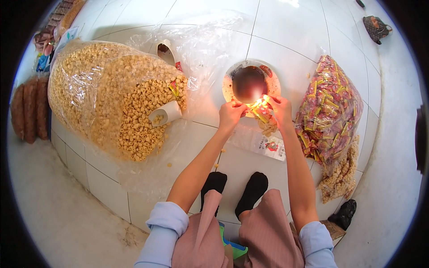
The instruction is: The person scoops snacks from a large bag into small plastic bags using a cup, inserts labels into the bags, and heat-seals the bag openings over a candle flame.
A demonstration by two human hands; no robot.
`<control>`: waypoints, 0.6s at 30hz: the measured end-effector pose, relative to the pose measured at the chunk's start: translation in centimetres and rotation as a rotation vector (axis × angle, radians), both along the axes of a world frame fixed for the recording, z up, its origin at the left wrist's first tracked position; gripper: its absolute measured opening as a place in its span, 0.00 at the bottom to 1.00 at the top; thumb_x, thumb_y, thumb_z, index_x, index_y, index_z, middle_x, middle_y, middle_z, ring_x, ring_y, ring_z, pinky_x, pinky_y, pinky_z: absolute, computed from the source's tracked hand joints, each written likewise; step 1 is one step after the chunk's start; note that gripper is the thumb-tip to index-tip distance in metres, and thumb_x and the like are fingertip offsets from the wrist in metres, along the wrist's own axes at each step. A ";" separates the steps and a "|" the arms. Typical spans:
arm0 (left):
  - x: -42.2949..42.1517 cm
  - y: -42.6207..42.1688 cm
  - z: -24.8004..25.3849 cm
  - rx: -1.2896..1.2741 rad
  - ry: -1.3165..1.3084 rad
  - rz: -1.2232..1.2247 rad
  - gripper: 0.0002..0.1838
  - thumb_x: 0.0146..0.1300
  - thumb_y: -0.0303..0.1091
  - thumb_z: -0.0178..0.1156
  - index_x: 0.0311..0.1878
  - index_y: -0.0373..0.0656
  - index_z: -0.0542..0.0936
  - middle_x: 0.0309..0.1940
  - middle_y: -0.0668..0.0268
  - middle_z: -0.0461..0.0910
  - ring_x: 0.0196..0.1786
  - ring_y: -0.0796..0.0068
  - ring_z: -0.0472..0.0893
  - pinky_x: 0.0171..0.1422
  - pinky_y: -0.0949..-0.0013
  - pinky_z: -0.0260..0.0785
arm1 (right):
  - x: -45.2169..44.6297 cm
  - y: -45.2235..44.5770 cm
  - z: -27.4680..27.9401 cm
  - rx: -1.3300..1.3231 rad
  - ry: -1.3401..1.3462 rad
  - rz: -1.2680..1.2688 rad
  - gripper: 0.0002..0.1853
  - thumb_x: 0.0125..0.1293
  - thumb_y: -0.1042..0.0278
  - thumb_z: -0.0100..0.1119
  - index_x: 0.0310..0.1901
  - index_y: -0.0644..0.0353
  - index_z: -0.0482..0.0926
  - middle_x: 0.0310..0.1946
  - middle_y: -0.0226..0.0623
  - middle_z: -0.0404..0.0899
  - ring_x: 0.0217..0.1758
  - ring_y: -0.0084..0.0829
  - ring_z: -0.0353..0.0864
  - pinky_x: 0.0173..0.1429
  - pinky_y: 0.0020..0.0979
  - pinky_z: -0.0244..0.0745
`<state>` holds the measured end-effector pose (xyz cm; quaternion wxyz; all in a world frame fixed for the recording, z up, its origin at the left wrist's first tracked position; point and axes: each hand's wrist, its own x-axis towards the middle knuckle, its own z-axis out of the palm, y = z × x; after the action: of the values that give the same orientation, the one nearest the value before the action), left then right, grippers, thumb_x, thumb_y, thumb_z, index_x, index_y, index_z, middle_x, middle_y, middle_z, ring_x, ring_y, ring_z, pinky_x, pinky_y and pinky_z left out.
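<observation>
My left hand (231, 117) and my right hand (280, 110) pinch the two sides of a small clear plastic bag (267, 125). Pale ring-shaped snacks and a yellow-red sachet show inside it. The bag's top edge is right beside a bright flame (259, 102), whose glare hides the exact edge. Behind the flame, a round dark thing (248, 83), blurred in the middle, stands on a patterned plate (228, 87). Under my hands, a flat printed plastic bag (271, 146) lies on the tiles.
To the left lies a big open bag of ring snacks (103, 89) with a white scoop (166, 113) in it; another scoop-like container (166, 51) lies behind. At right are a bag of red-yellow sachets (328, 111) and packed snacks (342, 174). My socked feet (252, 192) stand close.
</observation>
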<state>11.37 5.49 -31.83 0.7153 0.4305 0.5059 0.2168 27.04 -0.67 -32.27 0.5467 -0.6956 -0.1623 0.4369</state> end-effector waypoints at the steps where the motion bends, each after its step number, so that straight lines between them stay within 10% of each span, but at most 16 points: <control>1: -0.2 0.0 -0.1 0.000 0.000 0.000 0.07 0.56 0.28 0.56 0.31 0.34 0.78 0.26 0.67 0.78 0.27 0.85 0.75 0.37 0.81 0.71 | -0.2 0.1 -0.3 0.004 -0.007 -0.003 0.09 0.56 0.71 0.59 0.35 0.69 0.79 0.23 0.31 0.77 0.24 0.18 0.73 0.26 0.20 0.70; 13: -3.4 -1.6 0.7 -0.021 -0.003 0.019 0.07 0.58 0.30 0.56 0.33 0.35 0.77 0.27 0.67 0.79 0.28 0.84 0.75 0.37 0.79 0.71 | -3.6 -1.7 1.7 -0.078 -0.243 0.091 0.08 0.54 0.69 0.60 0.31 0.67 0.80 0.19 0.32 0.77 0.22 0.18 0.73 0.29 0.23 0.69; 18: -4.3 -3.4 5.1 0.442 0.069 -0.289 0.06 0.54 0.28 0.60 0.32 0.35 0.78 0.27 0.67 0.79 0.29 0.81 0.77 0.37 0.76 0.71 | -3.9 -5.3 4.7 0.050 -0.223 0.058 0.09 0.55 0.69 0.59 0.34 0.66 0.77 0.33 0.34 0.77 0.36 0.21 0.74 0.42 0.25 0.69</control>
<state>7.09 2.10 -26.75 0.6099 0.6512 0.4035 0.2028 23.11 -5.99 -27.55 0.5295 -0.7209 -0.2531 0.3686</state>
